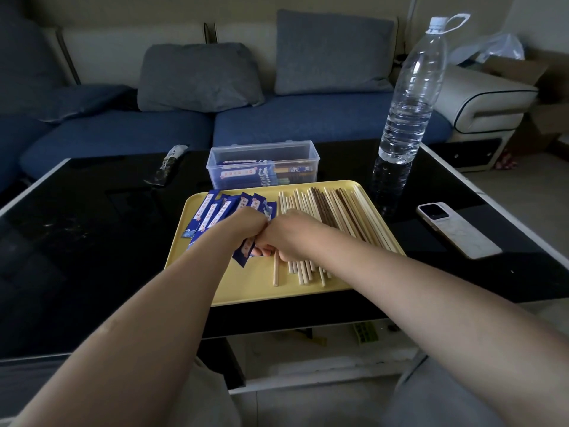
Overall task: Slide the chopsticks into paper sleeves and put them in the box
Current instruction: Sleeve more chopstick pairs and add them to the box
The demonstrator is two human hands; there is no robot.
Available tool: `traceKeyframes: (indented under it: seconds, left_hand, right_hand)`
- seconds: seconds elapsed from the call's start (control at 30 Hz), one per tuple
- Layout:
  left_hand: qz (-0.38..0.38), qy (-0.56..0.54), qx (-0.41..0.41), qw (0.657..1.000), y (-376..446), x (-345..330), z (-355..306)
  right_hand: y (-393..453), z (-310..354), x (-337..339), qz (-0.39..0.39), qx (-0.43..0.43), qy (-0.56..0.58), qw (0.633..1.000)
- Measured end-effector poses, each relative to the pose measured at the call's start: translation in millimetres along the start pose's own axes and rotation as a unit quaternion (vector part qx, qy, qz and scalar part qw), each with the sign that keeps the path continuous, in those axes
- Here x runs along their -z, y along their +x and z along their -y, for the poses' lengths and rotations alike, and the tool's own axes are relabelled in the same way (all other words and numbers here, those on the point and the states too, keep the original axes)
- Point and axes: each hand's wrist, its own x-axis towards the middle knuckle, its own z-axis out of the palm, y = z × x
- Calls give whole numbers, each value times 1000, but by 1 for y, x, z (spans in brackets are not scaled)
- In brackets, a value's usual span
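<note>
Left hand: your fingers closed on 1 sleeve, its long axis running toward you.
Right hand: curled, knuckles touching left; what it pinches, cannot tell.
Chopsticks: on tray, under right hand.
Box: beyond tray, sleeved pairs inside.

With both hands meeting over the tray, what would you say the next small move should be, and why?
Probably seat a chopstick in the blue sleeve: the left hand holds it beside the right hand, and the box already holds sleeved ones.
</note>
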Motion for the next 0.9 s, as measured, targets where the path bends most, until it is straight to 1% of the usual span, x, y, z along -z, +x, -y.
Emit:
traceKeyframes:
  seconds: [0.07, 0.17, 0.23, 0.3, 0.33, 0.37, 0.4, 0.5, 0.57, 0.63, 0.7, 0.73, 0.77, 0.83, 0.9]
  left_hand:
    - [4, 23, 39, 999, -6, 2, 0]
    - [5, -17, 62, 998, -7, 7, 1]
    - [-29, -36, 42, 998, -5, 6, 4]
    - [-101, -10, 1, 995, -8, 6, 6]
    - [-128, -17, -27, 991, -8, 7, 5]
    - [-138, -34, -56, 988, -5, 8, 4]
    - [-141, -38, -65, 987, -5, 10, 3]
    - [-140, -70, -36, 987, -3, 12, 3]
    - [-136, -141, -41, 980, -7, 15, 3]
    - [-143, -208, -65, 965, -4, 19, 4]
    - [-156, -283, -59, 945, -3, 21, 5]
    - [-156, -317, -49, 934, -3, 22, 5]
    - [-152, -344, -46, 926, -2, 22, 4]
    - [-118, -360, -17, 925, -4, 22, 2]
    - [-82, -349, -6, 933, -6, 20, 0]
  right_hand:
    - [-2, 1, -1, -22, 14, -5, 1000]
    - [-3, 0, -4, -44, 44, -41, 997]
    - [-3, 0, -7, -50, 55, -67, 995]
    - [-3, -1, -11, -59, 63, -118, 989]
    - [-3, -1, -13, -66, 75, -152, 983]
    - [-2, -2, -15, -71, 85, -175, 978]
    - [-2, -3, -17, -74, 93, -186, 975]
    - [-4, -7, -16, -85, 92, -180, 976]
    - [-5, -13, -12, -122, 64, -135, 981]
    - [-8, -21, -6, -171, 34, -47, 984]
    - [-13, -28, 2, -224, -1, 58, 973]
    - [-15, -32, 6, -252, -25, 107, 961]
    - [-18, -36, 11, -286, -52, 152, 945]
    - [-21, -46, 18, -362, -113, 237, 894]
    - [-22, -57, 25, -446, -159, 325, 819]
